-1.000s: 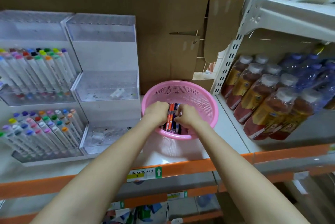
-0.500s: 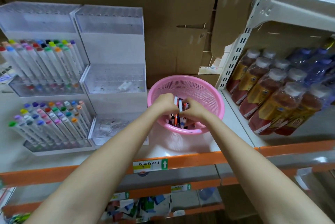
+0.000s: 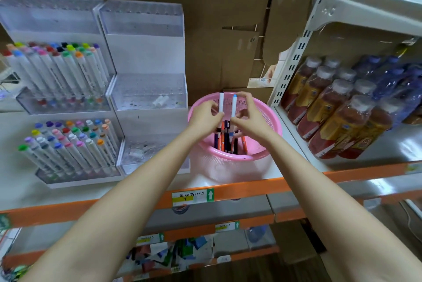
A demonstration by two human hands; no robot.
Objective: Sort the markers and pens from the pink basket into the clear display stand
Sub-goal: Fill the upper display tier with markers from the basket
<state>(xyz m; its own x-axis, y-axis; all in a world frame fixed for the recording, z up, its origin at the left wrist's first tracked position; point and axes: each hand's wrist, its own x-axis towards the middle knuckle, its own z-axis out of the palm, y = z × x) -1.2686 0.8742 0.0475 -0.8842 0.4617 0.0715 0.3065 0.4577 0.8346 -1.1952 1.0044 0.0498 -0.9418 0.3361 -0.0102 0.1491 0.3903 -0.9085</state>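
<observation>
Markers [image 3: 221, 104] pinched upright in left hand [image 3: 205, 117] and right hand [image 3: 251, 115] above pink basket [image 3: 272, 135]; kept vertical, they should slot cleanly into clear display stand [image 3: 146, 57].

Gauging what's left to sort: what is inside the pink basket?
The round pink plastic basket holds a cluster of orange and dark pens. The left hand and right hand, each holding a white marker, cover the rest; no count possible.

I hold two markers: a white-tipped marker [image 3: 221, 104] in my left hand [image 3: 205, 117], a blue-tipped marker [image 3: 234, 105] in my right hand [image 3: 250, 115]. One pink basket [image 3: 270, 121] with perhaps eight pens [image 3: 226, 139], overlapping. Two clear display stands [image 3: 141, 18].
</observation>
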